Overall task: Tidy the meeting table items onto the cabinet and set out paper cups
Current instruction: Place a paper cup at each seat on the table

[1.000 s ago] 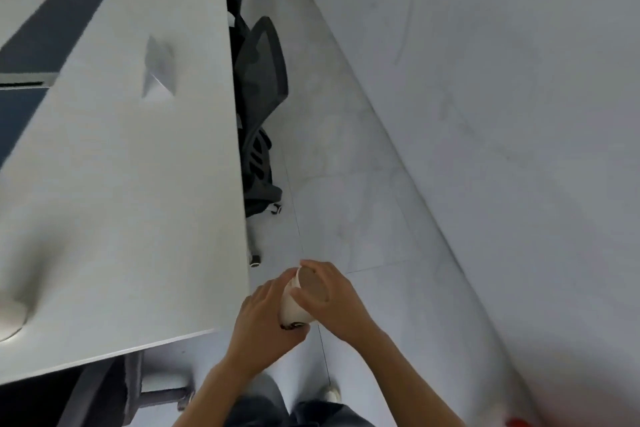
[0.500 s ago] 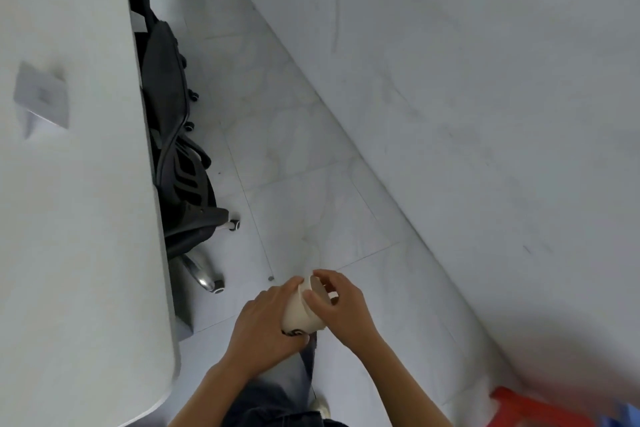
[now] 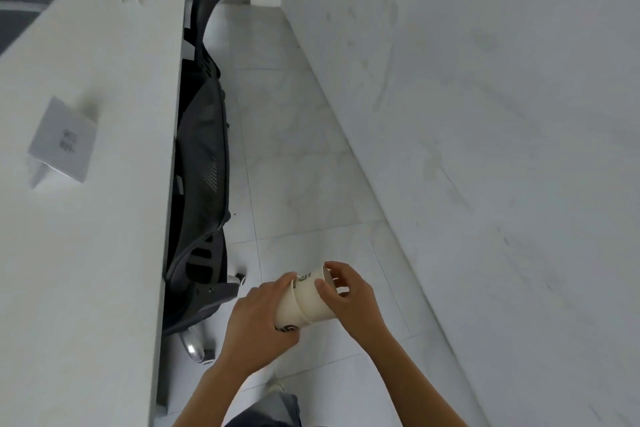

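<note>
Nested cups (image 3: 304, 300) held tilted above the floor (image 3: 298, 163), right of the table (image 3: 104, 218). Left hand (image 3: 258, 319) fingers wrapped around the lower cup. Right hand (image 3: 349, 295) fingers pinching the upper cup's rim. Chair (image 3: 202, 163) pushed against table edge.

Matt cream paper cups (image 3: 306, 302) with dark printed marks, smooth matt white table (image 3: 86, 218), folded white card name sign (image 3: 62, 141), black mesh-backed office chair (image 3: 202, 156) on a shiny chromed metal base, glossy pale marbled floor tiles (image 3: 304, 163), scuffed matt white wall (image 3: 485, 115)
</note>
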